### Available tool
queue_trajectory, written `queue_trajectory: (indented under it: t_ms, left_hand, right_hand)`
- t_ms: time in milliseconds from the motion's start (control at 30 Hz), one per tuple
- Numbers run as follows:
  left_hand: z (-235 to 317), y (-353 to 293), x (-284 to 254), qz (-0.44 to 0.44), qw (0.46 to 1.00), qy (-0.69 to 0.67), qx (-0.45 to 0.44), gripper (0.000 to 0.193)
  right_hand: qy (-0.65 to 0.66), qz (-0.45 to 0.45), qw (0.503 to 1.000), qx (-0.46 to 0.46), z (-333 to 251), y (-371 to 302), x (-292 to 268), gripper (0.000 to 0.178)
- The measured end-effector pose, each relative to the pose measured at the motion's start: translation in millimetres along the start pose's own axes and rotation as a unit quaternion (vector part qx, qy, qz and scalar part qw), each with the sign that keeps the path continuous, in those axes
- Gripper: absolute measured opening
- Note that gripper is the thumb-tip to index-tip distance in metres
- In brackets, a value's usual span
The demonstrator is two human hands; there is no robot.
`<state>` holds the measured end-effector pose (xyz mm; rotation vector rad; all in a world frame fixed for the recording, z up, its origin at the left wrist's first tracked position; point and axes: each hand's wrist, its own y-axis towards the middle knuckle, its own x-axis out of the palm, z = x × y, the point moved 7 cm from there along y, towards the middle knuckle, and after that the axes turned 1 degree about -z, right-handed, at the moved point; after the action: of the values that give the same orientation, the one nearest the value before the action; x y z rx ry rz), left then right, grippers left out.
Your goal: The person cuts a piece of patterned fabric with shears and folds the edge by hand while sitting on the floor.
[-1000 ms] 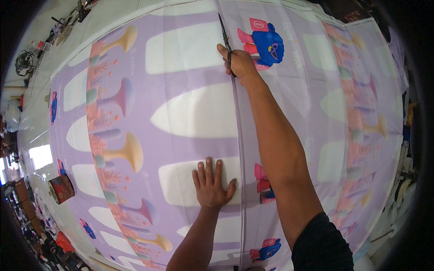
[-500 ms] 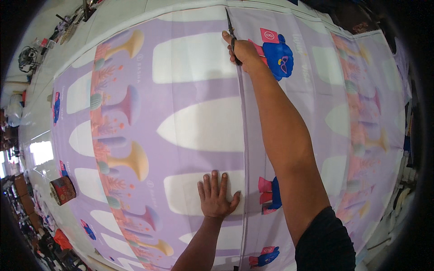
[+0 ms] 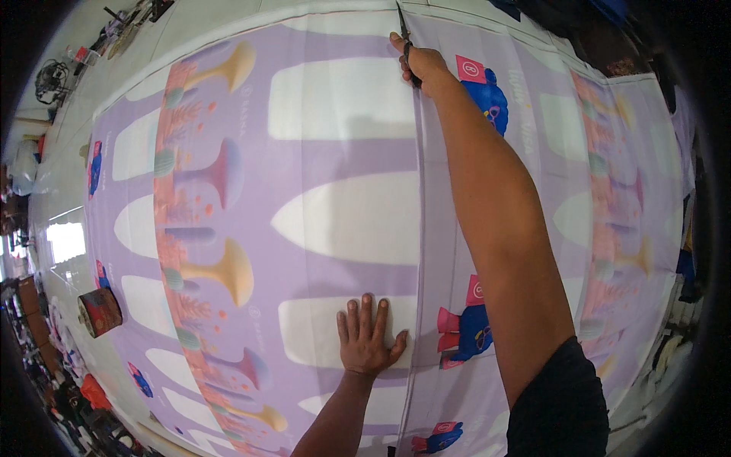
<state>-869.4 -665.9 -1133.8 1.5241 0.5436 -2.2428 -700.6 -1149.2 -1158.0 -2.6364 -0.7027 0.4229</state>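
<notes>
Pale floor (image 3: 205,19) borders printed cloth (image 3: 263,156) under the flat, spread left hand (image 3: 368,339); the right hand (image 3: 422,65), gripping scissors (image 3: 406,42), has advanced to the cloth's far edge, so that pass looks nearly finished.

My right hand (image 3: 425,67) conceals part of the scissors (image 3: 404,29); the tips meet the upper edge, ends unconfirmed. My right forearm (image 3: 495,186) hides part of a blue printed figure (image 3: 491,99). My black sleeve (image 3: 560,407), left forearm (image 3: 335,415) and the lilac fabric (image 3: 304,156) are cut off by the lower edge. Clutter (image 3: 65,411), left rim: too small to identify.
</notes>
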Motion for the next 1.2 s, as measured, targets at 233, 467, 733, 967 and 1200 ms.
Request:
queue_trajectory:
  t_ms: [233,467,733,967,1200]
  left_hand:
    - [-2.8,-1.1,3.7,-0.011,1.0,-0.012,0.005,0.075]
    - [-0.8,0.2,4.4,-0.015,1.0,-0.006,0.003,0.076]
    - [-0.9,-0.7,-1.4,0.029,0.999,-0.022,0.017,0.075]
    - [-0.2,-4.0,0.5,0.006,1.0,-0.004,0.012,0.075]
    - [5.0,-1.2,0.1,0.054,0.996,0.05,0.041,0.076]
  right_hand:
    - [-0.088,0.044,0.987,-0.131,-3.6,-14.9,5.1,0.064]
    - [0.184,-0.003,0.973,-0.139,4.5,-94.9,-26.7,0.059]
    - [-0.136,0.203,0.956,-0.164,177.3,-373.0,-162.5,0.027]
    - [-0.02,0.318,0.938,0.134,359.6,-750.3,-204.9,0.041]
    - [-0.24,0.355,0.9,0.085,422.7,-789.8,-184.2,0.053]
